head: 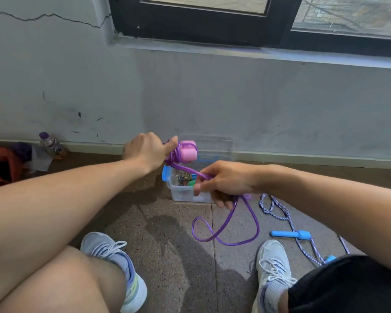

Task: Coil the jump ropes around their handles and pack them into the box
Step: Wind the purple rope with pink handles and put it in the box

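Observation:
My left hand [146,152] grips the pink handles [187,150] of a purple jump rope, with several turns of cord wound around them. My right hand [224,181] pinches the purple rope [226,224] just below, and the loose cord hangs down in loops on the floor. Behind my hands stands a clear plastic box [185,194] with blue clips, holding a coiled rope with green parts. A second jump rope [289,220], blue-and-white braided with blue handles [290,234], lies on the floor at the right.
I sit on a speckled tile floor facing a grey wall under a dark window frame. My two grey sneakers [113,265] frame the floor space. A bottle [51,144] and orange fabric [0,168] lie at the left by the wall.

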Demonstrator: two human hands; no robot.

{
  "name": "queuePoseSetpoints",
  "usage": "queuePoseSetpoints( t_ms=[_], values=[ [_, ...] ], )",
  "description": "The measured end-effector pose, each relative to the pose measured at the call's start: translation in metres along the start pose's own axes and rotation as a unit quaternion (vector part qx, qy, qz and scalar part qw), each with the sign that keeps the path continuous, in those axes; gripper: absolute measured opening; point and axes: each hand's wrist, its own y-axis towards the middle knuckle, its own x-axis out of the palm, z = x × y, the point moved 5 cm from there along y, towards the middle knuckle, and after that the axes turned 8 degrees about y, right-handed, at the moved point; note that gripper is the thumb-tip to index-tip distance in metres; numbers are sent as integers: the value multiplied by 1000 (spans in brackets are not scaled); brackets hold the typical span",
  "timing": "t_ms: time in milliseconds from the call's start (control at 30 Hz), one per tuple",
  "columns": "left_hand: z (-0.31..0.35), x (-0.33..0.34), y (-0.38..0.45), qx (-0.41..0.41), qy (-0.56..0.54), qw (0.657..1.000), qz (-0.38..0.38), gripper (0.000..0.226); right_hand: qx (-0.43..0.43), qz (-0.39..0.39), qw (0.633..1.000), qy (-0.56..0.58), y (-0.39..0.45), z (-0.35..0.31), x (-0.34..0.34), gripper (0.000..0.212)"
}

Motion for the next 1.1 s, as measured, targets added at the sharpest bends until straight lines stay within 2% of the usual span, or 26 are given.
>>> queuePoseSetpoints(
  t_ms=[100,167,300,400,467,533,600,633,700,733,867,1000,1100],
  values=[
    [6,6,-5,147,22,988,-37,78,-72,155,981,-97,-5,-5,-39,22],
    [15,5,-9,215,-6,975,-63,76,-110,213,969,-49,-9,3,-59,23],
    [48,-13,-26,315,-90,944,-50,75,-135,227,961,74,-19,17,-72,25],
    [73,-24,-43,372,-150,915,-53,70,-138,220,957,127,-23,24,-74,15],
    [82,-30,-49,388,-185,902,-39,79,-135,198,954,179,-22,28,-72,11],
    [83,-36,-51,371,-233,899,-12,93,-133,175,946,238,-16,34,-68,17],
    [82,-42,-52,326,-296,897,18,93,-141,164,942,256,-7,37,-63,15],
    [82,-46,-52,288,-333,897,27,92,-141,163,941,261,-1,38,-60,18],
    [82,-48,-48,186,-392,900,41,87,-114,163,947,254,7,36,-47,40],
    [82,-46,-44,136,-398,906,52,83,-96,157,956,228,10,31,-38,41],
    [72,-34,-29,13,-318,946,67,90,-38,112,982,150,21,14,6,17],
    [50,-19,-19,-34,-233,971,43,94,-1,91,988,123,19,2,16,18],
    [43,-12,-15,-47,-198,979,17,99,20,64,996,53,12,-6,27,22]
  ],
)
